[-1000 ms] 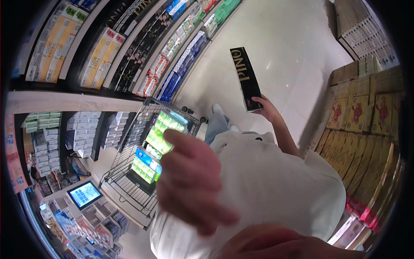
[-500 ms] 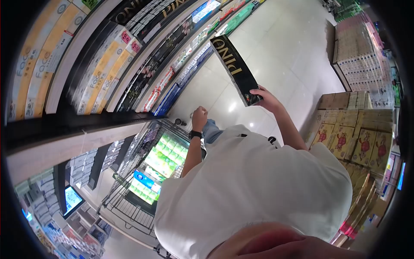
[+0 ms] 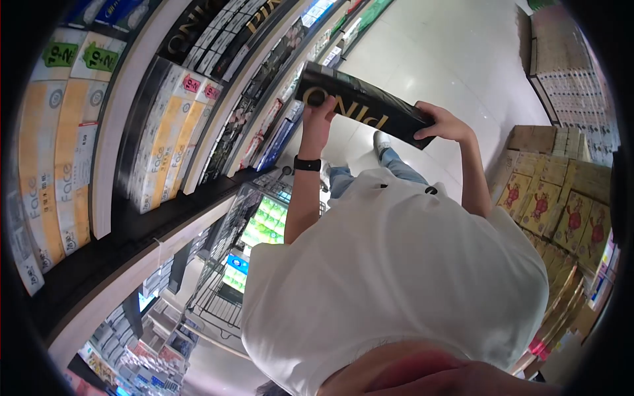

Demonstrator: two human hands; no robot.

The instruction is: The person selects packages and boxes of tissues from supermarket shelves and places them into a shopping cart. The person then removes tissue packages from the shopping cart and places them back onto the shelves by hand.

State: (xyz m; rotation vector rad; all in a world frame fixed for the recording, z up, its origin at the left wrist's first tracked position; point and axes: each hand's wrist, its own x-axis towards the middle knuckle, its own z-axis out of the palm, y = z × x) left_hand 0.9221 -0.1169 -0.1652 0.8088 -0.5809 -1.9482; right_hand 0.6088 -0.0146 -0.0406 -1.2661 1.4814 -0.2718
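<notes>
Both of my hands hold a long black pack point(image 3: 363, 105) with large gold letters, level in front of me above the floor. My left hand point(image 3: 318, 117), with a black band point(image 3: 307, 164) on its wrist, is closed on the pack's left end, the thumb lying against the lettered side. At the other end my right hand point(image 3: 446, 123) grips the pack, fingers on top and thumb on the lettered side. On the shelf to the left, similar black packs with gold letters point(image 3: 188, 33) stand beside orange-and-white packs point(image 3: 168, 145) with pink tags.
A wire shopping cart point(image 3: 214, 300) with green packs point(image 3: 265, 221) inside stands at my left, by the shelf edge point(image 3: 132, 270). Stacked yellow-brown cartons point(image 3: 545, 198) and pale stacked packs point(image 3: 561, 79) line the right. Shiny tiled floor point(image 3: 456, 53) runs between.
My left hand has come up from low beside the cart and taken hold of the pack's left end. The pack has turned from steeply slanted to nearly crosswise. My view has shifted slightly.
</notes>
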